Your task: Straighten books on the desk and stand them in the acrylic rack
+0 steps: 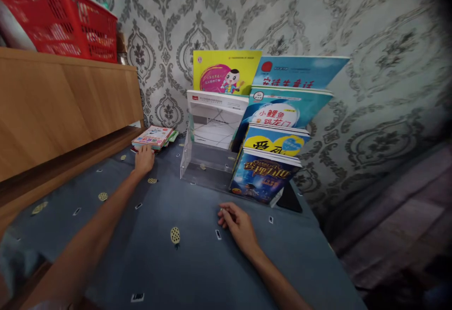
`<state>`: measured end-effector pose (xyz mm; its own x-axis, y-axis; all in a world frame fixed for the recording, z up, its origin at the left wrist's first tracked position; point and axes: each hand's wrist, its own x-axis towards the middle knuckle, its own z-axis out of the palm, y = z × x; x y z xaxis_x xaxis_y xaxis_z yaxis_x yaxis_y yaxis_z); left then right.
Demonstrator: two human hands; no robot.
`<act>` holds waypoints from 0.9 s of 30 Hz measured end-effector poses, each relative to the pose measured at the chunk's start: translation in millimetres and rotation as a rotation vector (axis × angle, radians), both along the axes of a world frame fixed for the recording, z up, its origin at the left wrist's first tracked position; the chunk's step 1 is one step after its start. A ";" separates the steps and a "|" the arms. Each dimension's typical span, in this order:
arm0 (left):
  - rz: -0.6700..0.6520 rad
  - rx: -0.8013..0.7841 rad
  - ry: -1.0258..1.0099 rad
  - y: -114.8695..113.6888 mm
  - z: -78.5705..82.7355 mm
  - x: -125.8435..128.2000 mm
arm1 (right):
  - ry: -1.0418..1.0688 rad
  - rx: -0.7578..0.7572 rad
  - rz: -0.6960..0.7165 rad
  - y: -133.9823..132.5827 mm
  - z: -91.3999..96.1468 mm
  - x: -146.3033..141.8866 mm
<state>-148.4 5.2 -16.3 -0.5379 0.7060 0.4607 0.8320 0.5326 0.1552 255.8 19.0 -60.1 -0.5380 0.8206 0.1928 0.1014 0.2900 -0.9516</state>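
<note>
My left hand (pixel 144 158) reaches far out and rests its fingers on the near edge of a small stack of colourful books (pixel 154 137) lying flat on the blue patterned cloth (pixel 176 263). My right hand (pixel 238 225) lies on the cloth with its fingers curled under, just in front of a clear tiered display stand (pixel 203 161). The stand holds several books: a dark blue one (pixel 263 178) in the front right tier, yellow-blue and teal ones above it, a white one (pixel 216 119) at the left. The stand's front left tier holds nothing.
A wooden headboard-like shelf (pixel 63 102) runs along the left with a red plastic basket (pixel 63 22) on top. Patterned grey wallpaper (pixel 370 88) stands behind the stand. The cloth surface drops off at the right edge to a dark wooden floor (pixel 399 234).
</note>
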 end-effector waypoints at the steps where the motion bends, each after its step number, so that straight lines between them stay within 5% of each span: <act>1: -0.019 -0.014 0.014 5.4 -0.2 -1.0 | -0.003 -0.001 -0.003 -0.2 0.4 0.1; 11: -0.075 -0.131 0.049 47.7 2.8 -5.0 | -0.009 -0.027 0.023 -0.7 4.8 3.9; 27: -0.004 -0.254 -0.049 50.9 25.4 -34.7 | -0.001 -0.052 0.026 2.4 -0.3 4.7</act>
<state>-183.1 56.2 9.1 -0.5518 0.7980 0.2423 0.8292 0.5561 0.0570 260.5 21.4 -60.4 -0.5591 0.8155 0.1496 0.0951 0.2423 -0.9655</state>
